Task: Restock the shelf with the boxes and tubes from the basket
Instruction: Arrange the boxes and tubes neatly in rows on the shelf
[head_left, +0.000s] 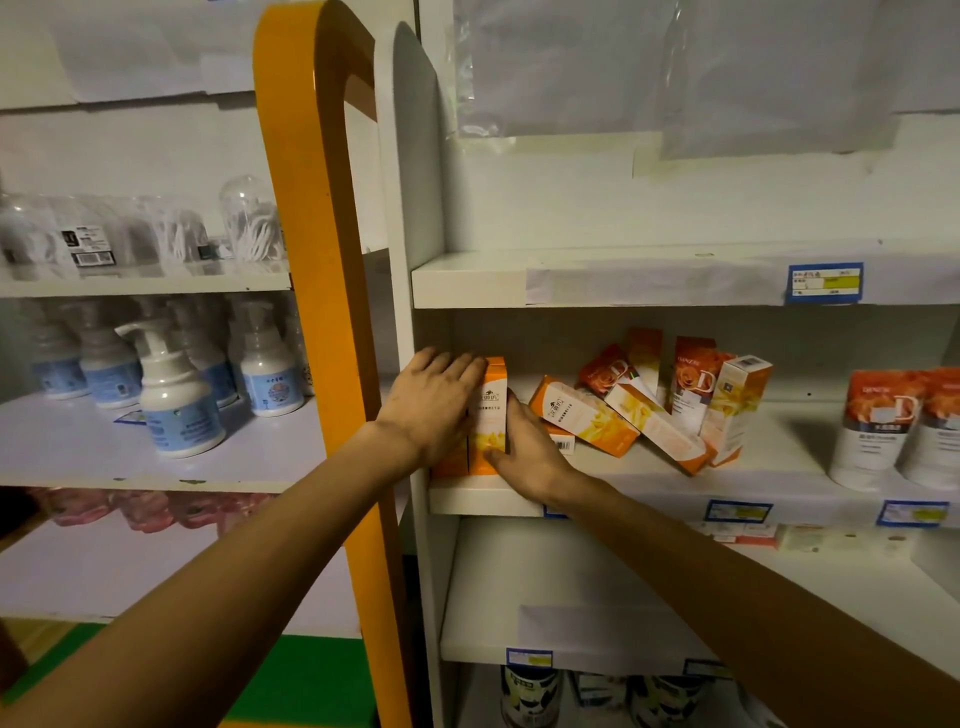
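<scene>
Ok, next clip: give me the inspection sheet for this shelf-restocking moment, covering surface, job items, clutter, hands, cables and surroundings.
Surface: white middle shelf, price tags on its front edge.
Job's things: upright orange box at the shelf's left end, more orange behind it; basket not in view.
Clutter: pile of orange boxes lying tipped and leaning mid-shelf; white tubes with orange tops standing at right.
Hands: left hand laid against the upright orange box's left side, fingers over its top; right hand pressed to its right side, thumb across the front.
Cables: nothing seen.
Surroundings: orange divider post; pump bottles on the neighbouring shelf; clear plastic sheeting above.
</scene>
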